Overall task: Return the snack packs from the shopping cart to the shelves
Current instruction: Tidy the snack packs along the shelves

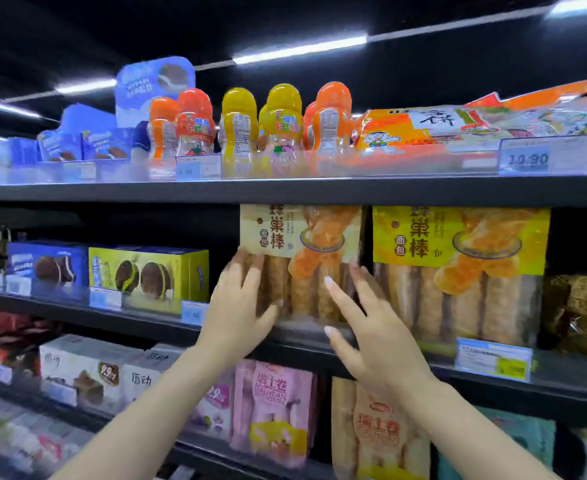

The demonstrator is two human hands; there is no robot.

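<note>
A beige pack of honeycomb bread sticks [302, 244] stands upright on the middle shelf [320, 336], just left of a matching yellow pack [458, 265]. My left hand [236, 306] lies flat against the beige pack's left front, fingers straight and spread. On the pack's lower right, my right hand [368, 327] touches it with straight fingers. Neither hand curls around the pack. The shopping cart is out of view.
The top shelf [285, 190] carries orange and yellow bottles [240, 129] and flat orange bags [423, 129]. Blue and green pie boxes [146, 271] sit left of the beige pack. Pink and beige roll packs [274, 410] stand on the shelf below. A dark gold bag [583, 313] is at far right.
</note>
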